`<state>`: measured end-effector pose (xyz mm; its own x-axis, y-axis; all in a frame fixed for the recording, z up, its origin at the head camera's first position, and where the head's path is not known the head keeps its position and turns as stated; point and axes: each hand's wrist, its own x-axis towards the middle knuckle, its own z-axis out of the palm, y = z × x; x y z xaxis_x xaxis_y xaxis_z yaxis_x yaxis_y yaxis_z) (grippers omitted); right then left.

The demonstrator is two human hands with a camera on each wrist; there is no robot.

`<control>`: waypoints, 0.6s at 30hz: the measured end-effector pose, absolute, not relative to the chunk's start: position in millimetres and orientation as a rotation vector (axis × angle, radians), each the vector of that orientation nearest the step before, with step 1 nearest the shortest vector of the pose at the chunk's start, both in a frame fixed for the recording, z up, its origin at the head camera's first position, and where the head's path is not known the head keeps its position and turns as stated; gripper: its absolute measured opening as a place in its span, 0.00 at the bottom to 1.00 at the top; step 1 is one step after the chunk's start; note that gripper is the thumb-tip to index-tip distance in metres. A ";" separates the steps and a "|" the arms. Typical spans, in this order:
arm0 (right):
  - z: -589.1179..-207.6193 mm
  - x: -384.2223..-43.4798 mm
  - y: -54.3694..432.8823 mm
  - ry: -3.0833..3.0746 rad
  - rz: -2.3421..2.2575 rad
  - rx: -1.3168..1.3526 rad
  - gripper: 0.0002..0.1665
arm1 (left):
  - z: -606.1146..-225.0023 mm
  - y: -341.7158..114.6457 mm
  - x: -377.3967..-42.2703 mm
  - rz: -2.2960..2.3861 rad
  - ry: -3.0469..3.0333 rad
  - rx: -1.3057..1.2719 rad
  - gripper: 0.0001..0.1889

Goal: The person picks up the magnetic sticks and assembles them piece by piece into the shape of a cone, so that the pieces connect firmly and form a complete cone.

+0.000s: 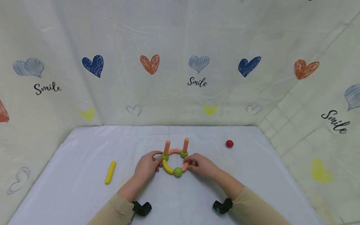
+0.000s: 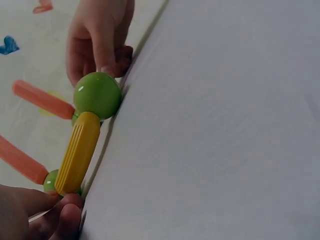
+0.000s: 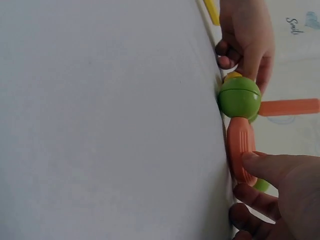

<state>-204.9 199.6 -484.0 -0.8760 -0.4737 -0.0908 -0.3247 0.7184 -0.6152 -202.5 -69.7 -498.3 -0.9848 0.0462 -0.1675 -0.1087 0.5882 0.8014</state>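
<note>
A toy ring of curved sticks and green balls lies between both hands. It has a yellow curved stick (image 1: 167, 168), an orange curved stick (image 1: 185, 167) on the right and another orange curved stick (image 1: 174, 151) at the back. A green ball (image 1: 177, 172) joins the front. Straight orange sticks (image 1: 167, 147) stand up from the left green ball (image 1: 164, 157) and the right green ball (image 1: 183, 154). My left hand (image 1: 147, 165) pinches the ring where the yellow curved stick meets the left ball. With thumb and fingers, my right hand (image 1: 203, 165) grips the right orange curved stick.
Left of the ring, a straight yellow stick (image 1: 112, 172) lies on the white-covered table (image 1: 84, 187). A red ball (image 1: 229, 143) sits at the back right. Behind the table hangs a backdrop (image 1: 174, 100) with printed hearts. Black devices (image 1: 142, 208) are worn on both wrists.
</note>
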 end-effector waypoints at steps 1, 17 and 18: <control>-483.5 -204.5 198.2 2.691 -0.878 -0.638 0.15 | -498.1 -69.7 -204.2 1.347 2.653 -0.054 0.17; -490.9 -204.9 196.1 2.670 -0.918 -0.631 0.19 | -494.5 -73.7 -211.0 1.314 2.669 -0.085 0.18; -491.2 -205.4 196.3 2.668 -0.920 -0.634 0.19 | -494.4 -75.4 -210.0 1.314 2.674 -0.086 0.18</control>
<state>-205.4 196.3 -491.2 -0.8746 -0.4763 -0.0902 -0.3194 0.7062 -0.6319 -210.0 -75.4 -494.4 -0.9854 0.0190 -0.1690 -0.1221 0.6122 0.7812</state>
